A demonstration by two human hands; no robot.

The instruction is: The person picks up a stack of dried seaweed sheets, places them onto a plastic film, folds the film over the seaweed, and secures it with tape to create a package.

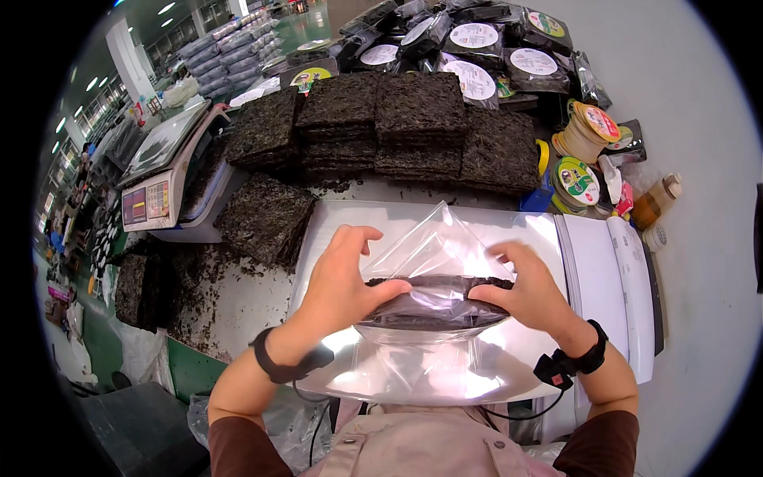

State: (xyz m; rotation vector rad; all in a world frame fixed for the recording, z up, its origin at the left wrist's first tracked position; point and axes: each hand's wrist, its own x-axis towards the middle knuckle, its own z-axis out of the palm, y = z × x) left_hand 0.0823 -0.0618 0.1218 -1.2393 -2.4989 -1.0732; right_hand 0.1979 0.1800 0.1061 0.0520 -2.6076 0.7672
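A dark stack of dried seaweed sheets (433, 316) lies across the sheet in front of me, partly covered by clear plastic film (439, 238). The film rises behind it to a pointed flap. My left hand (343, 274) rests its thumb on the stack's left end, while its other fingers stay raised and apart. At the opposite end my right hand (524, 286) touches the stack with its thumb. Its slightly blurred index finger is lifted beside the film. Both hands look open.
Several seaweed stacks (338, 111) form a wall at the back. Wrapped packs (473, 36) with round labels pile behind them. A weighing scale (151, 204) stands left; crumbs litter the table. Label rolls (586, 131), a brown bottle (656, 199) and white sheets (596, 278) are right.
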